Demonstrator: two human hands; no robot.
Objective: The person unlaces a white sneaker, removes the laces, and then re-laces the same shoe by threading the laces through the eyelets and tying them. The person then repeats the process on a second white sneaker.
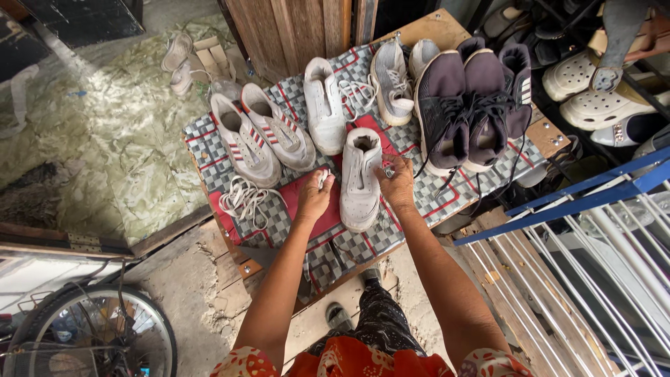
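Note:
A white sneaker [361, 183] without laces lies toe toward me on a low table covered by a checked red-and-grey cloth [202, 143]. My left hand [313, 197] rests just left of it, fingers pinched on a white lace end. My right hand [398, 183] is at the shoe's right side, fingers closed on something small by the eyelets. A loose pile of white laces [241, 197] lies on the cloth to the left.
Also on the cloth: a white pair with red stripes [262, 136], a white shoe [324, 105], a grey sneaker [391, 82], dark sneakers [474, 105]. A shoe rack with white clogs [593, 91] stands right, a blue-and-white metal frame [593, 209] near right, a bicycle wheel [91, 335] bottom left.

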